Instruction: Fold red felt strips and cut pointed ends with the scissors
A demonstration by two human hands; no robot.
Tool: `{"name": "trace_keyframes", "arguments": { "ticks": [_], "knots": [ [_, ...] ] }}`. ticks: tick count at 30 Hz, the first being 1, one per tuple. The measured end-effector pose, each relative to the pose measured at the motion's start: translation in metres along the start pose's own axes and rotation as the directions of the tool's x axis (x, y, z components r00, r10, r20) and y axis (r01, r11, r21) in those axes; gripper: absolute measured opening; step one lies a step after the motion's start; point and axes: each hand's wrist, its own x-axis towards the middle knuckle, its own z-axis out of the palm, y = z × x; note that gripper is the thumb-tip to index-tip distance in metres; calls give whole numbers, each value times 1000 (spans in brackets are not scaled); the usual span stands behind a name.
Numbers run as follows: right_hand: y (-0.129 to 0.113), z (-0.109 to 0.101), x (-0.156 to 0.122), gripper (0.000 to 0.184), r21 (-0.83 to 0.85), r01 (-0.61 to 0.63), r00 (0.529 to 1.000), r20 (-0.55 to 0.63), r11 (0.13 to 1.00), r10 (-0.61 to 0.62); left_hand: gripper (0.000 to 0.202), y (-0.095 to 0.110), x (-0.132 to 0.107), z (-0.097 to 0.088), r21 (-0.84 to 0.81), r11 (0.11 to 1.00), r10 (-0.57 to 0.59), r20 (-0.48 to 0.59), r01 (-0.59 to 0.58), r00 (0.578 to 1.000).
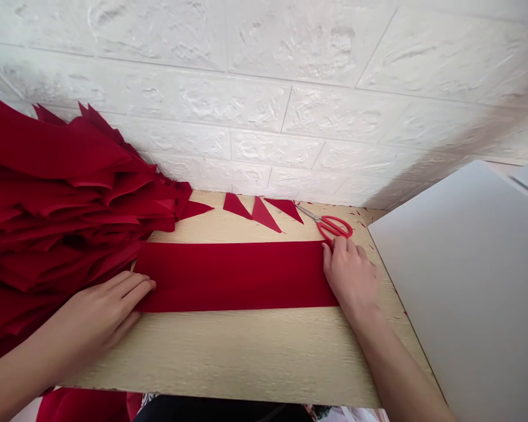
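A long strip of red fabric (237, 275) lies flat across the wooden table. At its left end my left hand (118, 299) rests palm down, with the fingers stretched out and their tips on the cloth. My right hand (351, 271) is closed at the right end, thumb and bent fingers at the upper corner and covering that edge. Just beyond its fingers lie scissors (334, 226) with red handles, their blades pointing left. Several red fabric offcuts (266, 214), mostly triangular, lie along the back of the table.
On the left, a big heap of layered red fabric (70, 193) covers the table (229, 351). A white textured brick-pattern wall (255, 111) stands behind. A smooth white panel (470, 275) bounds the right side. Small red scraps lie near the back right corner.
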Motion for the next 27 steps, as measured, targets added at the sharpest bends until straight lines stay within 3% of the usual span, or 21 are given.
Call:
{"name": "trace_keyframes", "arguments": {
  "ticks": [4,6,8,10,12,14,16,19,23,27],
  "knots": [
    [-7,-17,-2,39,119,189,974,-153,975,-170,45,1,9,-9,-54,997,-42,132,49,990],
    [-27,-31,-11,39,281,353,935,-150,893,-322,43,3,15,-13,-60,996,-49,226,64,973],
    [-57,-44,-24,48,437,513,841,-86,739,-534,41,5,19,-16,-40,997,-54,301,69,952],
    [-89,-52,-38,71,498,651,687,-66,573,-724,40,8,21,-17,-17,998,-57,350,67,935],
    [-112,-52,-48,71,470,716,611,-65,516,-789,40,9,21,-14,4,998,-64,387,68,920],
    [-119,-46,-52,48,407,730,620,-54,550,-783,45,8,18,-10,24,997,-82,402,80,912],
    [-110,-38,-51,31,324,719,665,-62,615,-745,54,7,15,-5,39,992,-122,379,116,917],
    [-76,-30,-47,39,212,689,719,-85,693,-690,62,4,12,2,31,984,-177,354,178,918],
    [-22,-28,-40,48,148,643,764,-47,752,-644,58,-1,16,-1,-33,973,-196,396,227,897],
    [26,-25,-32,35,195,557,820,28,808,-572,55,-6,20,-8,-124,955,-196,418,269,887]
  ]
}}
